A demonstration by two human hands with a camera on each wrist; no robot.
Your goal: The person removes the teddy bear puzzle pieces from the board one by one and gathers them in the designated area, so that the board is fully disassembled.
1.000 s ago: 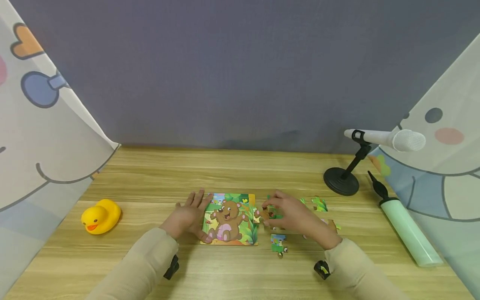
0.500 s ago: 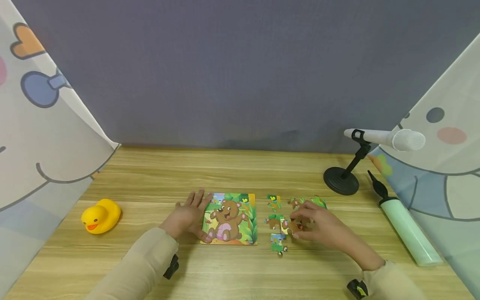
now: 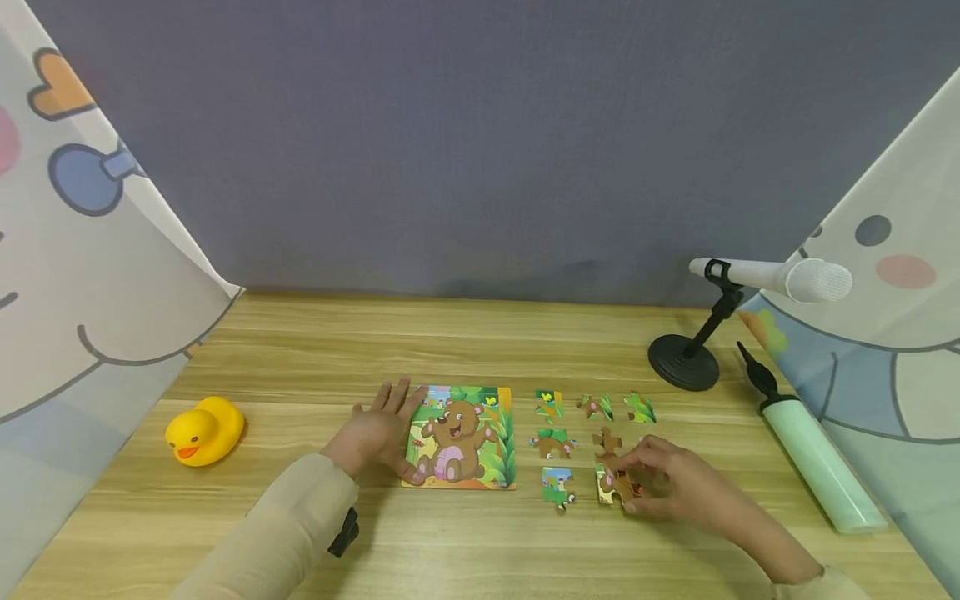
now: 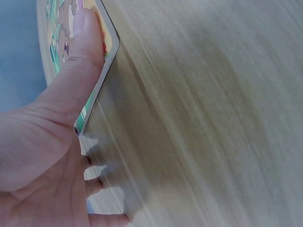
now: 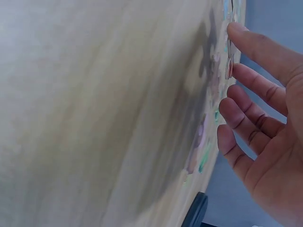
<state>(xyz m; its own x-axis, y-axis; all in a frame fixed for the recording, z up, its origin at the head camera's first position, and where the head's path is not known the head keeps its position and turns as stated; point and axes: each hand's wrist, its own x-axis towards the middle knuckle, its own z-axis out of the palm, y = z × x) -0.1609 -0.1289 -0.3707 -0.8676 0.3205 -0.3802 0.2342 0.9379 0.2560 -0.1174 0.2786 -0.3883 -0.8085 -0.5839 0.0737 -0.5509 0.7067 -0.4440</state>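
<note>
A bear jigsaw puzzle point(image 3: 465, 433) lies flat on the wooden table in the head view. My left hand point(image 3: 375, 435) rests along its left side with fingers spread; the thumb point(image 4: 85, 42) lies on the picture near a corner in the left wrist view. To the right, my right hand point(image 3: 678, 492) pinches a brown and cream puzzle piece point(image 3: 610, 485) between thumb and fingertips. The right wrist view shows this piece point(image 5: 230, 61) edge-on, above its shadow. Just behind it lies another brown puzzle piece point(image 3: 607, 440), partly covered by the fingers in the head view.
Several loose pieces lie in rough rows right of the puzzle, among them a blue-green piece point(image 3: 557, 487) and a green piece point(image 3: 641, 407). A yellow rubber duck point(image 3: 206, 431) sits at left. At right are a microphone on a stand point(image 3: 684, 362) and a pale green pump point(image 3: 821, 467).
My right hand has carried the pinched piece from beside the puzzle rightward and nearer the front, uncovering several loose pieces. My left hand has stayed in place.
</note>
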